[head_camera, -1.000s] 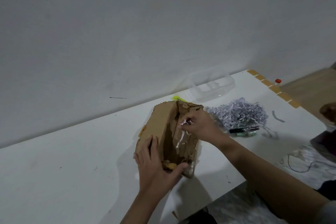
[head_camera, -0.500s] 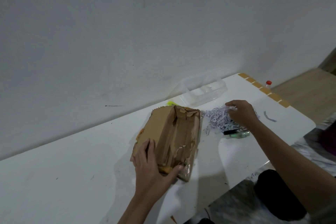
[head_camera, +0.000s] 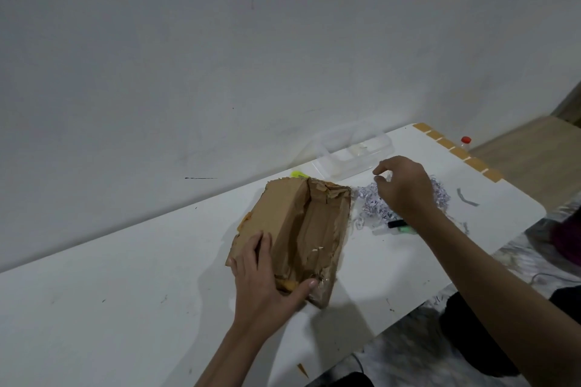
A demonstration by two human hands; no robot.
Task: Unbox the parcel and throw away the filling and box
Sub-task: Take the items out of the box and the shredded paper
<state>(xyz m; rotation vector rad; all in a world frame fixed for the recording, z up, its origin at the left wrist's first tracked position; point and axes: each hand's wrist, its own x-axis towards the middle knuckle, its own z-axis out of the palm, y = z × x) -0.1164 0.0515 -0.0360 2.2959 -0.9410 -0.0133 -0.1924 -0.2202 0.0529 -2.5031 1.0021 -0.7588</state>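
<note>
A torn cardboard box [head_camera: 292, 236] lies open on a white table [head_camera: 125, 308] set against a plain wall [head_camera: 220, 56], its flaps ragged and its inside showing only a few pale scraps near the bottom; the person's left hand [head_camera: 264, 280] grips the box at its near end, fingers laid flat along the left flap and the thumb hooked over the near edge beside a strip of clear tape; the right hand [head_camera: 405, 188] hangs just above a heap of shredded paper filling [head_camera: 374, 204] that sits on the table just right of the box, its fingers loosely curled and pointing down, with the forefinger and thumb close together; whether they pinch any shreds cannot be told, as the fingertips are blurred; part of the filling pokes out beyond the hand on its far right side; a dark marker with a green end [head_camera: 399, 225] lies on the table near the wrist, partly hidden by the forearm; a clear plastic container [head_camera: 355, 154] stands at the back of the table against the wall, beyond the filling; a small yellow-green thing [head_camera: 297, 173] peeks out behind the far end of the box; a single grey paper strip [head_camera: 465, 198] lies apart near the right corner; a row of tan tape patches [head_camera: 456, 151] lines the table's right edge; a red bottle cap [head_camera: 466, 139] shows just past that edge, above a wooden floor [head_camera: 528, 148].
</note>
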